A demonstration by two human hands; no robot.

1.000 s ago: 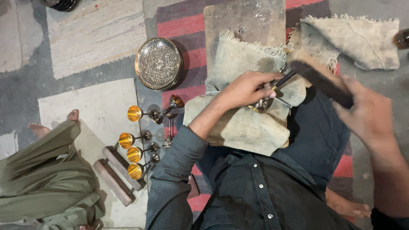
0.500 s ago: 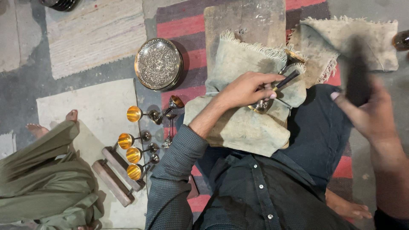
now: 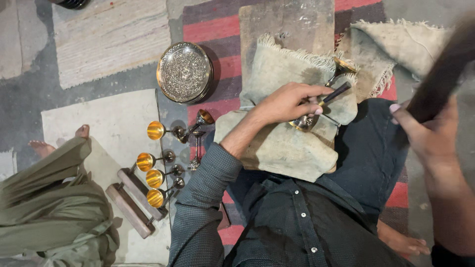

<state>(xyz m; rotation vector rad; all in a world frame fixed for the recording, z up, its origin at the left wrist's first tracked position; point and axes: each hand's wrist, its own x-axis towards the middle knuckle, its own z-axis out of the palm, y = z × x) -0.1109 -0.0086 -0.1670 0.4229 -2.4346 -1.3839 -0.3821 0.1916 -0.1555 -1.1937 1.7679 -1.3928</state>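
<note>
Overhead view of a seated person at work on a metal goblet point(image 3: 308, 120). The goblet lies on its side on a frayed grey cloth point(image 3: 282, 143) spread over the lap, its brass-coloured cup end toward the wooden board point(image 3: 282, 22) and its foot under the left hand point(image 3: 287, 102). The left hand is curled closed, pressing on the goblet while pinching a slim dark punch point(image 3: 335, 93) whose tip angles toward the stem. The right hand point(image 3: 425, 136) is raised at the right edge, fingers wrapped tightly around a dark, motion-blurred hammer handle point(image 3: 443, 74), well apart from the goblet. A second cloth point(image 3: 403, 42) lies beyond the knee. On the striped rug point(image 3: 208, 24) rests an embossed round metal tray point(image 3: 185, 72); nearby lie several small goblets with gilt bowls point(image 3: 156, 130) beside two wooden blocks point(image 3: 133, 202). Another person's olive-clad leg and bare foot point(image 3: 81, 132) occupy the left.
</note>
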